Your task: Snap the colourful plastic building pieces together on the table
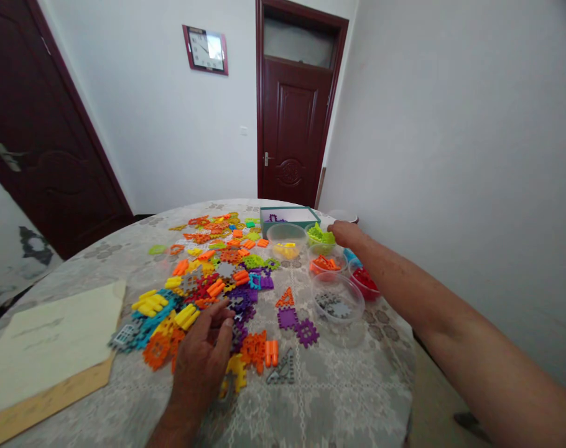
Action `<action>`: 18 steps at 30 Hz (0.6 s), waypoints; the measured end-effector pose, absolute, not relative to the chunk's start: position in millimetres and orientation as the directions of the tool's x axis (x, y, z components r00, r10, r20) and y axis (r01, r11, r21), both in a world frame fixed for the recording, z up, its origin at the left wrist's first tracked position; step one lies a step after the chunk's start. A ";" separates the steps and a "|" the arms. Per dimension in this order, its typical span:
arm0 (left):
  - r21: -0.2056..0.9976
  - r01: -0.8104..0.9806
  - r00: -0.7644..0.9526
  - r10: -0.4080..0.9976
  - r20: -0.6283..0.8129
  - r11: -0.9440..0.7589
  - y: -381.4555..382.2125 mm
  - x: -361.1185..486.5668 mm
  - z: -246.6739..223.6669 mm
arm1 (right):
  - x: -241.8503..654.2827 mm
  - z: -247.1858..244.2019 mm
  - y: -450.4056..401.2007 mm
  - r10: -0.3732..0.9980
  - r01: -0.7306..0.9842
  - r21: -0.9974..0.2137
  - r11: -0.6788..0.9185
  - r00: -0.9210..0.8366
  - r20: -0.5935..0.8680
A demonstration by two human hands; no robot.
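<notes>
Orange, purple and yellow plastic building pieces (pixel 213 274) are lying heaped on a round table under a grey lace-patterned cloth (pixel 352 398) as a person works over them.

The person's left hand (pixel 201 361) is hovering low at the heap's near edge, half open with fingers loosely curled, their tips just beside yellow and purple pieces; whether it has hold of anything cannot be told. The right hand (pixel 346 235) is stretching across the table, half closed just beside lime-green plastic pieces (pixel 321 235), its grip hidden from view. Clear round plastic bowls (pixel 338 302) holding sorted orange, red, yellow and grey pieces are standing near it, with a white box with a teal rim (pixel 287 219) just behind them.
</notes>
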State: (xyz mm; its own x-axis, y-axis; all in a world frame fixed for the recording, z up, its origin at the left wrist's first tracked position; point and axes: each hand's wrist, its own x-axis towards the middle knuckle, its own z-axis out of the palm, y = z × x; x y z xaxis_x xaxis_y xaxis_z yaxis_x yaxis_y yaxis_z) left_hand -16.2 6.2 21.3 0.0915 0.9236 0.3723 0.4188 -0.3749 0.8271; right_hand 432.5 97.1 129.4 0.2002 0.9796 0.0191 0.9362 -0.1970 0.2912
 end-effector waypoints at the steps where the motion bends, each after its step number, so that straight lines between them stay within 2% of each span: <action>1: 0.823 0.426 0.088 0.923 0.375 -0.375 6.0 -16.3 21.8 | 432.0 132.8 95.9 0.977 0.932 0.297 -0.207 0.210 0.021; 9: 0.809 0.424 0.088 0.907 0.411 -0.407 2.0 -13.4 32.4 | 389.1 161.1 74.9 0.975 0.931 0.289 -0.224 0.214 0.068; 13: 0.819 0.402 0.069 0.905 0.419 -0.410 1.1 -12.4 32.6 | 333.5 152.4 70.3 0.996 0.971 0.223 -0.089 0.080 0.051; 18: 0.795 0.429 0.042 0.888 0.457 -0.429 2.9 -13.3 28.2 | 255.6 116.4 89.8 0.996 0.993 0.083 0.084 -0.081 -0.045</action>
State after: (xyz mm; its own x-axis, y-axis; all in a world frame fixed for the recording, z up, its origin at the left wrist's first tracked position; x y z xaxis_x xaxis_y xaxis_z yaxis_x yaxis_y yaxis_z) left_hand -13.3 2.9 28.2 0.0423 0.8884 0.4571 0.4293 -0.4293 0.7946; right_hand 255.6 89.8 116.4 -0.0808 0.9957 -0.0447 0.9929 0.0844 0.0835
